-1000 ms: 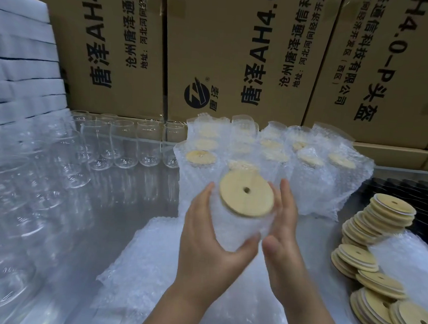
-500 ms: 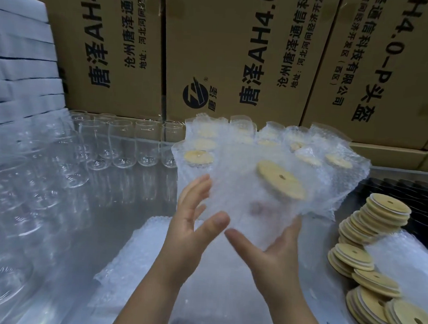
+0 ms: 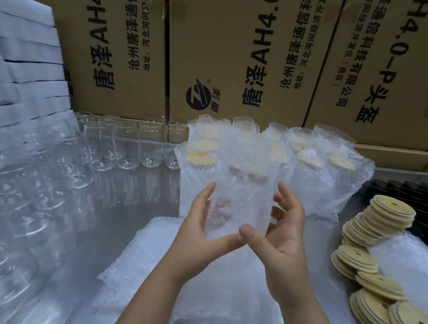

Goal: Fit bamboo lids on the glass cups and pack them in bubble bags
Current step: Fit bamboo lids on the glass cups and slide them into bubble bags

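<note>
L hand (image 3: 199, 227) & R hand (image 3: 283, 237) curl round bubble bag (image 3: 252, 186) w/ lidded glass cup (image 3: 237, 213) inside

Bare table (image 3: 140, 207) runs between the empty glasses (image 3: 126, 149) and bagged cups (image 3: 319, 178); bamboo lids (image 3: 382, 222) crowd the right.

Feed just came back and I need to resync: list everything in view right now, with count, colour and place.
bagged cup: one, clear bag with bamboo lid showing inside, centre, between both hands
packed cups: cluster, count unclear, clear bags over pale lids, back centre
bare glass cups: many, clear, left and back left
bamboo lids: many loose, tan, piles at right
empty bubble bags: pile, whitish clear, near centre below the hands
cardboard boxes: at least three, brown with black print, behind
white stack: one, white, far left; cannot tell what it is
left hand: one, grips the bagged cup
right hand: one, grips the bagged cup
</note>
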